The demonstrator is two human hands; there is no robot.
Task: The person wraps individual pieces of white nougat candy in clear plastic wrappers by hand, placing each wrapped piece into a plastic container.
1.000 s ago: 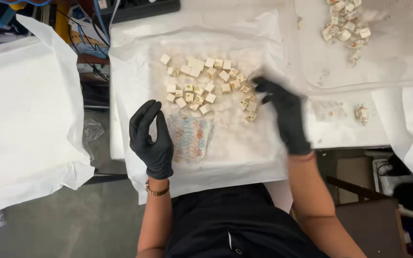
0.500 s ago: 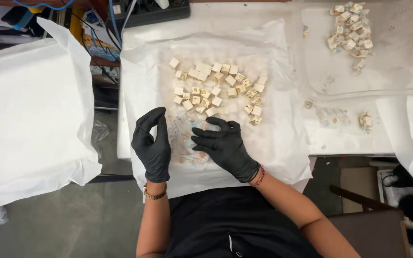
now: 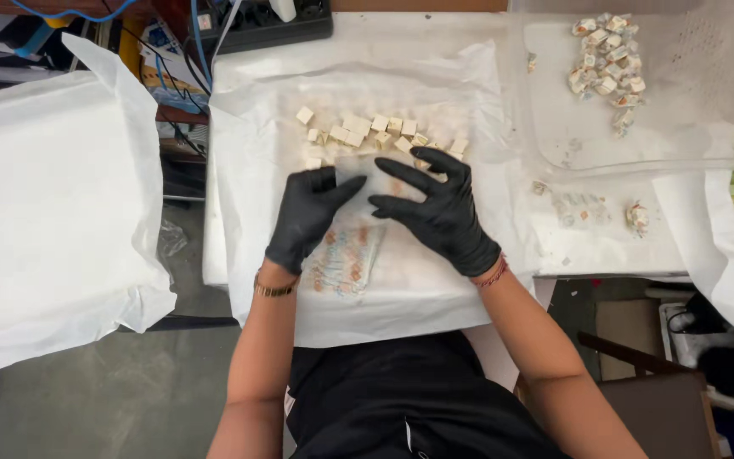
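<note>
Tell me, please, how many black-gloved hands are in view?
2: the left hand and the right hand, side by side on a thin translucent wrapper sheet over the white paper-lined tray.
</note>
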